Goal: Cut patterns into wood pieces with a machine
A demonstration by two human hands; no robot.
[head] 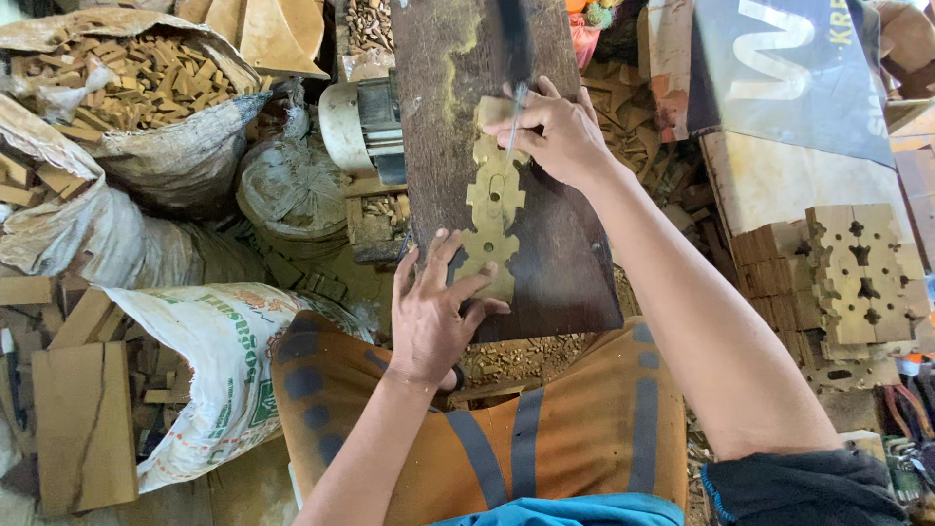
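Nearest to me are my knees in orange shorts with grey stripes. Just beyond them my left hand lies flat with fingers spread, gripping nothing, its fingertips pressing the near end of a carved wooden strip against the dark brown worktop, close to the near edge. The strip is pale yellowish wood, thin and flat, cut with a fretted outline of rounded lobes and notches that repeats along its length, with small slots pierced down its middle. It runs from the near edge toward the far edge, roughly along the worktop's centre line.

At the strip's far end my right hand rests palm down, fingers curled over the wood and pinning it, thumb and forefinger on either side of a thin saw blade that stands upright there. Pale sawdust streaks the worktop toward its far left corner.

Off the left edge sits a grey motor, and further left stand sacks filled with small wood offcuts; a white printed sack lies beside my left knee. Off the right edge a stack of finished fretted pieces, the same pale wood, rests among blocks. Wood scraps cover the floor below.
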